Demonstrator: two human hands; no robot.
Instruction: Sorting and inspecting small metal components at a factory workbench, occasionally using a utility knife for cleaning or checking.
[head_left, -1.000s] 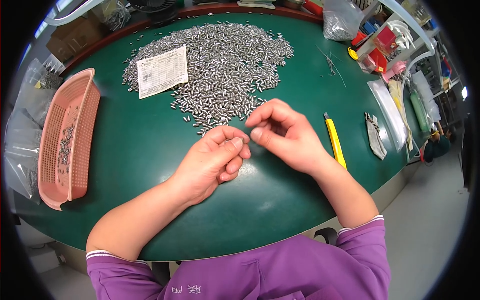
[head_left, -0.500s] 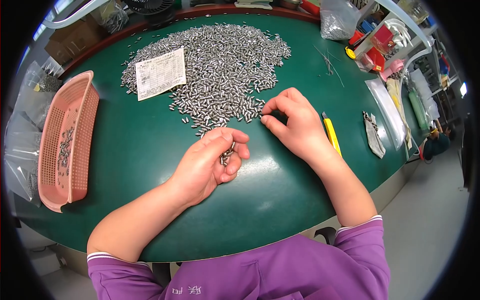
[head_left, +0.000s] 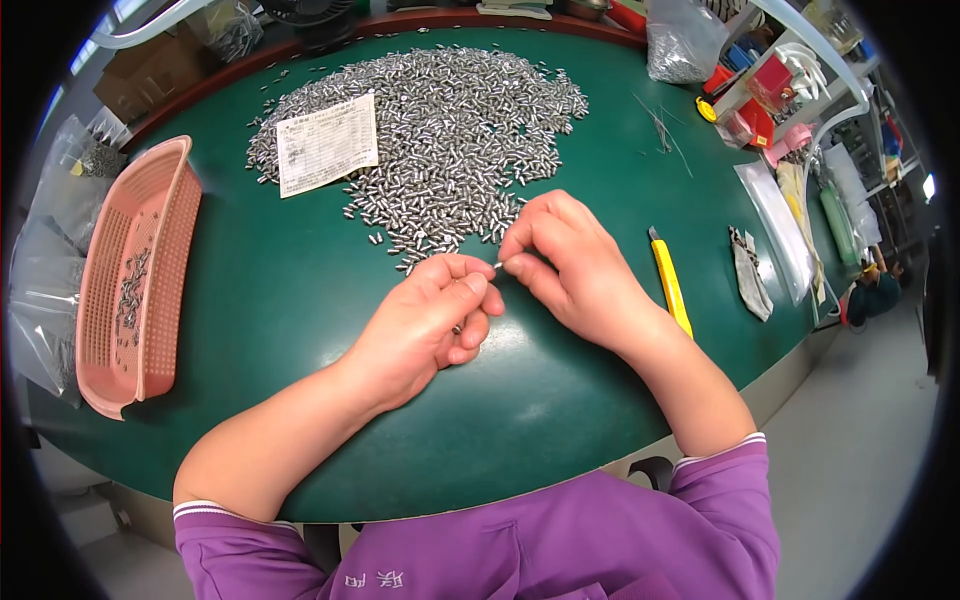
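A broad heap of small shiny metal pins point(head_left: 450, 130) covers the far middle of the green table point(head_left: 330, 450). In front of its near edge my left hand point(head_left: 430, 310) is closed, its curled fingers around several pins that are mostly hidden in the palm. Pinched between the thumb and forefinger of my right hand point(head_left: 570, 255) is one small metal pin point(head_left: 498, 265), held right at my left fingertips. A printed paper slip point(head_left: 327, 145) lies on the heap's left part.
At the left stands a pink perforated basket point(head_left: 165, 290) with some pins inside, beside clear plastic bags point(head_left: 45, 300). A yellow utility knife point(head_left: 670, 285) lies right of my right hand. Farther right are a crumpled cloth point(head_left: 749, 275), thin wires point(head_left: 664, 130) and plastic sleeves point(head_left: 775, 220).
My right hand has moved left from the heap's edge to my left fingertips, with a pin in its pinch. My left fingers have closed further over the pins in the palm.
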